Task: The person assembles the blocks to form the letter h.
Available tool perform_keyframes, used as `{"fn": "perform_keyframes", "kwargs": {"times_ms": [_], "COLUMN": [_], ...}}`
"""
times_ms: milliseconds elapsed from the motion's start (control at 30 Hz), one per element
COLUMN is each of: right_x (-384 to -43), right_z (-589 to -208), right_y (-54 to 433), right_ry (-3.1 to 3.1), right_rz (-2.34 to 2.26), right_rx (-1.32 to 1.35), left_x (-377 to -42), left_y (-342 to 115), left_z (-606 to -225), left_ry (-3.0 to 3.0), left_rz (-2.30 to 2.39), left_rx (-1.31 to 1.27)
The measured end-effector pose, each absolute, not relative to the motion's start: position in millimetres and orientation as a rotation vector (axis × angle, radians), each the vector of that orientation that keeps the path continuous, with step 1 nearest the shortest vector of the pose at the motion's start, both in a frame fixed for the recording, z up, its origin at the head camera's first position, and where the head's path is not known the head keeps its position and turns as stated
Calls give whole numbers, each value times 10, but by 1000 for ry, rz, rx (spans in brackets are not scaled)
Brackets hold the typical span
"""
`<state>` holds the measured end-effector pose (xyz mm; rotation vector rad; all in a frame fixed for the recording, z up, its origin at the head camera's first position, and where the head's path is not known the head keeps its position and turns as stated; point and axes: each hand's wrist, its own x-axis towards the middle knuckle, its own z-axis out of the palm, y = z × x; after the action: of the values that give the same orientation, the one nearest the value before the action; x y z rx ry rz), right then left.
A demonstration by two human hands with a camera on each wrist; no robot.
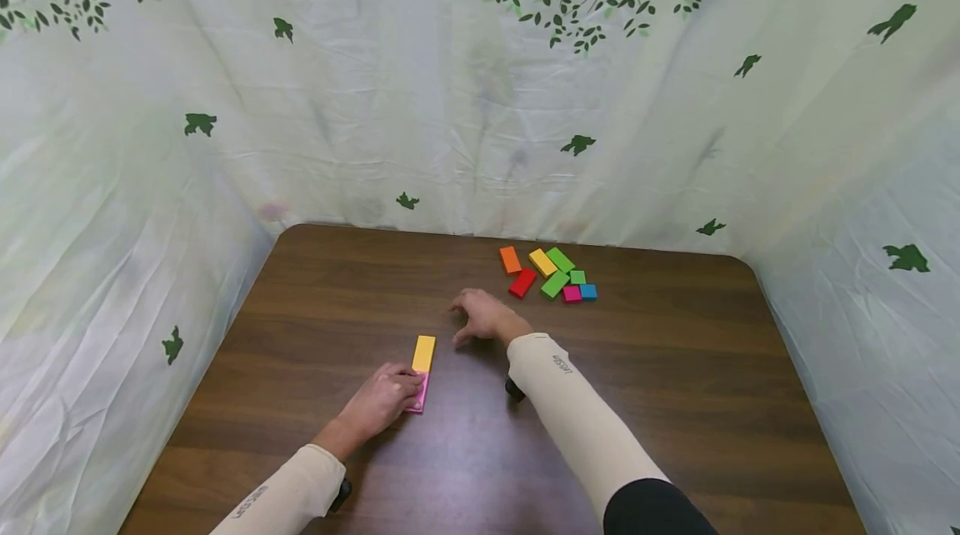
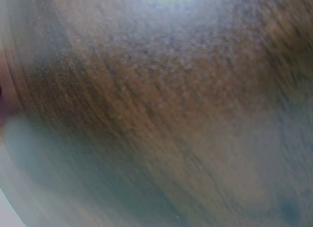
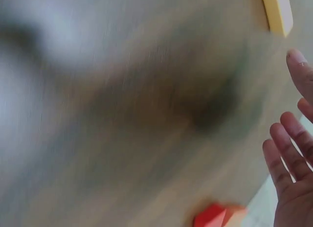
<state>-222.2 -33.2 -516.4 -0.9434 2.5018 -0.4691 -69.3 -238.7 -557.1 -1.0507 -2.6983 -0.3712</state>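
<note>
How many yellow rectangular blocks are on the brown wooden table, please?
2: the nearer yellow block lies beyond the pink rectangular block touched by the left hand; the farther yellow block lies beside a green rectangular block. Others might be hidden.

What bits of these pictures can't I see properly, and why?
Pink block: partly hidden by the left hand, head view.
Sleeve lettering: too small to read surely, head view.
Tabletop: blurred, left wrist view.
Yellow block: cut off by the top edge, right wrist view.
Red block: cut off by the bottom edge, right wrist view.
</note>
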Motion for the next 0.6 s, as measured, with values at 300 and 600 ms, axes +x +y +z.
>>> {"fn": "perform_keyframes", "kwargs": {"times_ms": [300,600], "right_x": [-2580,-2848], "right_z": [-5100,-5113], "right_y": [305,885], "right_ry": [2587,2649], "right_rz": [-497,-510], "right_rx": [-763,-556], "left_x": [-685,-699], "left_y": [-2389,-2390], "left_z": [-5552,-5583], "left_ry": [-2752,-2691], "left_rz": [-393,-412], "left_rx": [-1036,-1050]}}
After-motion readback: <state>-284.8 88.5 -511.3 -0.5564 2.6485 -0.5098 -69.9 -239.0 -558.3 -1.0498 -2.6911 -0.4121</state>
